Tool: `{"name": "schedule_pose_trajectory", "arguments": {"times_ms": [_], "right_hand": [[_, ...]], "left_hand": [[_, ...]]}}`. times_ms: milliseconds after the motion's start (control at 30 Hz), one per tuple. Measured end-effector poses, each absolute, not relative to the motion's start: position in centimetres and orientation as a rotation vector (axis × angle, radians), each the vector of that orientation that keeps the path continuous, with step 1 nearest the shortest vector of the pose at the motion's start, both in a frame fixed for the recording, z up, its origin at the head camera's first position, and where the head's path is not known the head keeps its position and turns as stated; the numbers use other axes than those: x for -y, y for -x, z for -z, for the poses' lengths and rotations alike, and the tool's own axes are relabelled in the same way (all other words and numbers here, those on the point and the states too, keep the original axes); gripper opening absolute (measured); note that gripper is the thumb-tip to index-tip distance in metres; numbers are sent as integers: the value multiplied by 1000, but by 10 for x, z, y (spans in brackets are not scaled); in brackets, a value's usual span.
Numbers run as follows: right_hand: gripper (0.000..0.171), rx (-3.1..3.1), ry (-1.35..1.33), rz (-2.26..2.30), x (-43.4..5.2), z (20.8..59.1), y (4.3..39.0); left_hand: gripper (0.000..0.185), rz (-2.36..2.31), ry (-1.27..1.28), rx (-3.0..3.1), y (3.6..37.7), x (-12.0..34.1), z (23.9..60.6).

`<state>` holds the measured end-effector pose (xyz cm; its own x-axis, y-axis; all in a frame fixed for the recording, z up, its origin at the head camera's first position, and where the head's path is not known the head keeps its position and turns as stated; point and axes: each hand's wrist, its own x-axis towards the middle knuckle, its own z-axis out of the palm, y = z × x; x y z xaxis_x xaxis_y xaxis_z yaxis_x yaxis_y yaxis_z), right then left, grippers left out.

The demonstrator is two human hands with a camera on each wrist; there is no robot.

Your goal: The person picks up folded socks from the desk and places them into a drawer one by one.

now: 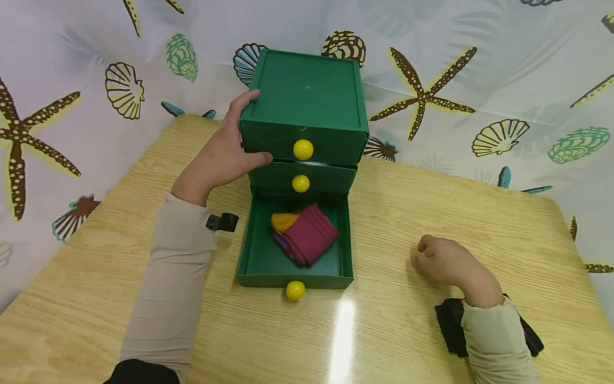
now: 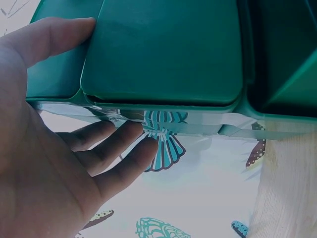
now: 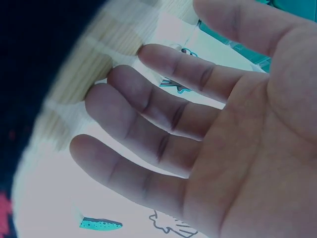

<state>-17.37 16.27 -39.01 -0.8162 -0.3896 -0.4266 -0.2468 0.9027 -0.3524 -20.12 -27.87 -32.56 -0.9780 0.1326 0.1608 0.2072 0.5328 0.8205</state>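
Observation:
A green drawer cabinet (image 1: 307, 90) with round yellow knobs stands on the table. My left hand (image 1: 223, 152) grips its front left corner, thumb on the front and fingers along the side. In the left wrist view, the thumb lies over the drawer fronts (image 2: 163, 54). The bottom drawer (image 1: 259, 261) is pulled out; the two above it are closed. Inside it lies a folded maroon cloth (image 1: 312, 234), partly over a mustard-yellow cloth (image 1: 283, 221) and something purple. My right hand (image 1: 448, 261) hovers right of the drawer, fingers loosely curled and holding nothing.
Beneath the right sleeve is a black fabric-like thing (image 1: 451, 325) with bits of red, mostly hidden. A small black device (image 1: 223, 222) sits at the left wrist. A curtain (image 1: 307, 21) with shells and starfish hangs behind the wooden table (image 1: 393, 213).

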Motion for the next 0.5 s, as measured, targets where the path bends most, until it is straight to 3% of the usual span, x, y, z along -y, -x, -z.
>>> {"name": "schedule_pose_trajectory", "arguments": {"times_ms": [500], "right_hand": [[36,-2581,473,369,-152,394,170]], "left_hand": [[102,1444,321,2667,200,282,328]]}}
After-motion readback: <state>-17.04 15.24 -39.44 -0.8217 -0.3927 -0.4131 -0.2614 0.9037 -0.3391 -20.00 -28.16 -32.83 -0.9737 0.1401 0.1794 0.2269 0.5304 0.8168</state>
